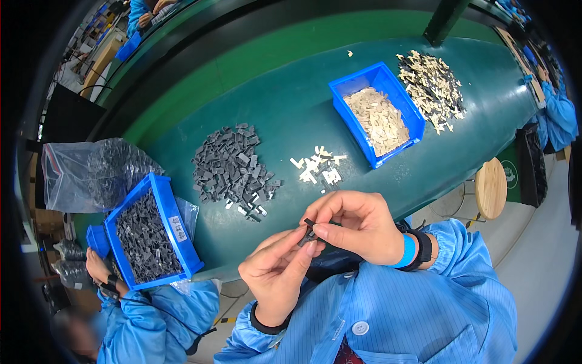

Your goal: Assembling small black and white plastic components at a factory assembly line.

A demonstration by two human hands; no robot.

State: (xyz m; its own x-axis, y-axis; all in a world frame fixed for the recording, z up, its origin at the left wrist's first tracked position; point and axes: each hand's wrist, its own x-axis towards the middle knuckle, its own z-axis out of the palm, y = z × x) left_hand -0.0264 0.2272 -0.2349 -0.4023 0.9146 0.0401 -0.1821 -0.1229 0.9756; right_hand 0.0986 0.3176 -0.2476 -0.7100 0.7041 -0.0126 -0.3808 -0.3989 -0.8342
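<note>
Fingers (327, 209) around small dark piece (307, 236)

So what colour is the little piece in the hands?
The little piece looks dark grey, nearly black. It shows in the head view.

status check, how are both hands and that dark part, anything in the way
Left hand, right hand: both pinching small dark part. Loose white pieces lie just beyond. Nothing visibly blocking the hands.

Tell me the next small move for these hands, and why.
Probably a light push with the right hand while the left hand steadies the small dark plastic piece: both hands pinch it from opposite sides, so the push should be well supported.
</note>
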